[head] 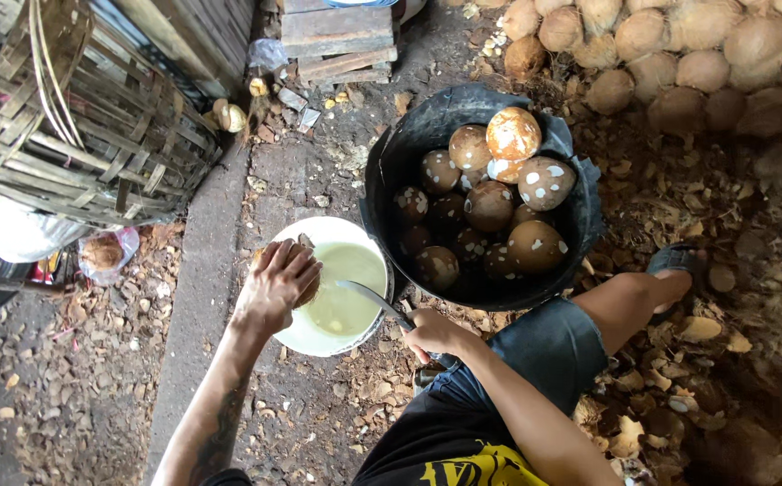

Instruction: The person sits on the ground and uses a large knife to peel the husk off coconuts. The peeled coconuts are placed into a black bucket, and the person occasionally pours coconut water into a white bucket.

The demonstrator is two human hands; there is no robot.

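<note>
My left hand (275, 286) grips a brown coconut (305, 286) and holds it over a white bucket (319, 337) of pale cloudy liquid. My right hand (434, 335) is closed on the handle of a knife (375, 301) whose curved blade points toward the coconut over the bucket. Just behind the bucket stands a black tub (384, 171) filled with several peeled brown coconuts (490, 205) flecked with white.
A heap of husked coconuts (679, 54) lies at the back right. A woven bamboo basket (85, 117) stands at the left, wooden planks (337, 36) at the back. Husk scraps cover the ground. My bent right leg (607, 306) and sandalled foot (674, 261) rest beside the tub.
</note>
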